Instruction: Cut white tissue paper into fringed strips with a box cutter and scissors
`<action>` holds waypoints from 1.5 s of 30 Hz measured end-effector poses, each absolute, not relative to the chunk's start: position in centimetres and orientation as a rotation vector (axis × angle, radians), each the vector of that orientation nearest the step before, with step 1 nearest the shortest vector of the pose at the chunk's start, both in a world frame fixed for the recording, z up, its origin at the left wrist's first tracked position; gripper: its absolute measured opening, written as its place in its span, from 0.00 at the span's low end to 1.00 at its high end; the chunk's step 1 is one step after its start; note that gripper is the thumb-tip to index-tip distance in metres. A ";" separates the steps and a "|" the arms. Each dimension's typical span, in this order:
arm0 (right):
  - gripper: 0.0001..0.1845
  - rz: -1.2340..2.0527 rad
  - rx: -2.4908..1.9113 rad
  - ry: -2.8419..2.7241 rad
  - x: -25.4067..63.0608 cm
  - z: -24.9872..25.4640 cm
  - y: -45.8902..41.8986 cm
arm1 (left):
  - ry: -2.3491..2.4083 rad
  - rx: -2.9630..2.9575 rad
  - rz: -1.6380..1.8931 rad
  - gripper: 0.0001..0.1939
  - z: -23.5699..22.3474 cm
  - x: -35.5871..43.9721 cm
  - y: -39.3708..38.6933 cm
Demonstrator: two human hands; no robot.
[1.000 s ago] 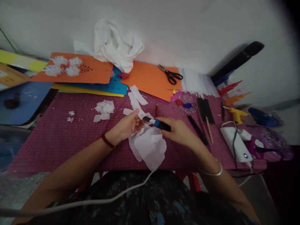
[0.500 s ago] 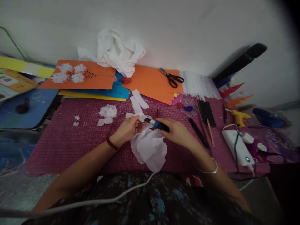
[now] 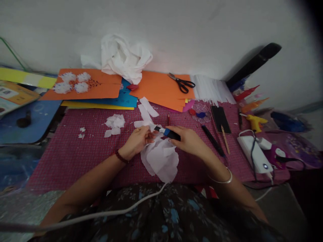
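Black scissors [image 3: 182,83] lie open on orange paper [image 3: 161,90]

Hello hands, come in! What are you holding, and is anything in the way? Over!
Right hand: holding black-and-blue tool. Left hand: fingers curled near its tip, hold unclear. Loose white paper lies close by. Over.

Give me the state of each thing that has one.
Left hand: fingers curled near white paper, grip unclear.
Right hand: closed on blue-and-black tool.
Black scissors: unheld, on orange paper.
White cloth: crumpled.
White power unit: light on, cable attached.
Black slab: face dark.
Yellow glue gun: unheld.
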State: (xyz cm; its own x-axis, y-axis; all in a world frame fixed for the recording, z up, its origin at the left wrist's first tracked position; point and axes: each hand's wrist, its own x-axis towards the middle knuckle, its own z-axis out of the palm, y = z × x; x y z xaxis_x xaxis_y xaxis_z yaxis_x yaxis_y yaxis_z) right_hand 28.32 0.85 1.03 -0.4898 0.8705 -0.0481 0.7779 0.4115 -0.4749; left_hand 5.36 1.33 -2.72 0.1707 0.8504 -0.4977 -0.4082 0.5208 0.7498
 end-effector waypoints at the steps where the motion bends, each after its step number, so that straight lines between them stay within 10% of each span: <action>1: 0.30 0.658 -1.463 -2.461 28.3 1.1 0.9 | 1.058 0.471 0.936 0.10 -2.6 5.4 1.4; 45: 0.29 0.638 -1.416 -2.493 28.2 1.0 1.5 | 1.121 0.570 0.911 0.10 -2.7 4.9 1.7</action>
State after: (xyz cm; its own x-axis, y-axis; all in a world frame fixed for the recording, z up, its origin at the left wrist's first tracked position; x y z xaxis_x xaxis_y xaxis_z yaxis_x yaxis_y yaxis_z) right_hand 28.17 1.50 1.03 -0.5190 0.8541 -0.0348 0.7659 0.4465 -0.4627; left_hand 4.85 1.71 -2.73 0.1503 0.8470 -0.5100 -0.3263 0.5294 0.7831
